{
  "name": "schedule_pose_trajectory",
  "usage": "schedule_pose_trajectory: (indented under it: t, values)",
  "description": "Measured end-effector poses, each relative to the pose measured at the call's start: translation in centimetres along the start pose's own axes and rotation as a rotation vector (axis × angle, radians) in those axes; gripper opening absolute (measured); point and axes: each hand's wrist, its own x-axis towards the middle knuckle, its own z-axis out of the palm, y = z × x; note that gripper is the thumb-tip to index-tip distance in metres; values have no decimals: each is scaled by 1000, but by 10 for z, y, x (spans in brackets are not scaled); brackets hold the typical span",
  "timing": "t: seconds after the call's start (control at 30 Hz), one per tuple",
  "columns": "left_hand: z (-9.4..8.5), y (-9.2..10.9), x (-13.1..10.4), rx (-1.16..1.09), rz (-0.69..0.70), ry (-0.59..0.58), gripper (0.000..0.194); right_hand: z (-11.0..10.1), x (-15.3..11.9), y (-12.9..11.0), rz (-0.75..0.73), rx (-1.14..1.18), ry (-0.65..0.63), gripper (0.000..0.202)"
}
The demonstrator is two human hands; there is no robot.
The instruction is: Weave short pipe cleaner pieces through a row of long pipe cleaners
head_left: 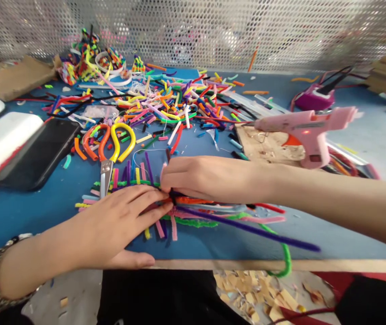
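A woven piece made of many coloured pipe cleaners (193,222) lies near the table's front edge. Flat across its left part rests my left hand (121,221), fingers stretched out and thumb apart, the fingertips pressing on the strands. My right hand (206,178) is closed, its bent fingers pinching a pipe cleaner by the fingertips of the left; the exact strand is mostly hidden. A black strand (173,197) crosses between the hands. Long purple (267,232) and green (286,257) pipe cleaners trail off to the right, the green one hanging over the edge.
Scissors (109,144) with orange and yellow handles lie beyond my left hand. A phone (39,155) and a white box-like object (8,142) are at left. Cut pipe-cleaner pieces (159,101) pile up behind. A pink glue gun (309,131) rests on cardboard (263,146) at right.
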Motion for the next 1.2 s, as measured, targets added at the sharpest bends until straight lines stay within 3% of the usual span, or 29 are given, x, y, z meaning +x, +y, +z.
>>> schedule_pose_trajectory:
  t: [0.2,0.3,0.37,0.5,0.63,0.73,0.9,1.1,1.2]
  values:
    - [-2,-1,-2,-10,23,-30,75,-10,-34,-24,170,-177,306,22]
    - [-4,0,-4,-2,17,-63,83,2,-39,-44,257,-184,256,32]
    - [-7,0,-3,11,8,-98,88,15,-35,-48,280,-228,180,27]
    - [-15,0,0,43,-16,-180,90,32,-25,-38,211,-321,174,14]
    - [-19,1,2,85,-3,-207,93,35,-24,-26,16,-509,308,25]
    - [-17,1,0,110,30,-154,94,37,-25,-22,-30,-557,392,32]
    - [-14,1,-2,90,44,-98,92,38,-24,-20,-56,-446,471,27]
    - [-9,5,-3,62,20,-90,91,38,-30,-20,-49,-316,472,30]
    - [-6,6,-5,55,7,-89,89,39,-32,-19,0,-94,442,24]
